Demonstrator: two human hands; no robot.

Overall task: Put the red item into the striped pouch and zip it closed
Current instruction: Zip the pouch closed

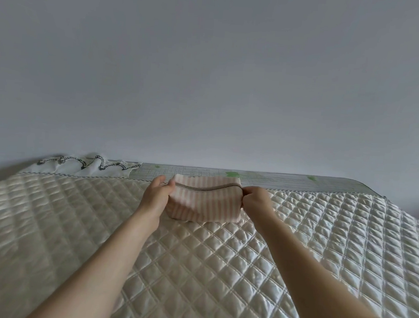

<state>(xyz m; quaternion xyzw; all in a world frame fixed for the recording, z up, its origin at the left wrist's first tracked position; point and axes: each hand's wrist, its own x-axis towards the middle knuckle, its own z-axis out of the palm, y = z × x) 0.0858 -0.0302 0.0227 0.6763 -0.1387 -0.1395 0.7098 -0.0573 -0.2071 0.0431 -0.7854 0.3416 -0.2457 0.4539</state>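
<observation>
The pink-and-white striped pouch (203, 203) lies on the quilted cream bedcover (194, 270), near the far edge. Its grey zipper (207, 187) runs along the top and looks zipped shut from end to end. My left hand (156, 193) pinches the pouch's left end. My right hand (256, 199) pinches the right end, where the zipper stops; whether its fingers hold the zipper pull is hidden. No red item shows anywhere in view.
A white cloth with dark rope-like trim (87, 165) is bunched at the far left of the bed. A checked sheet with green patches (277, 180) runs along the far edge, against a plain grey wall (210, 71).
</observation>
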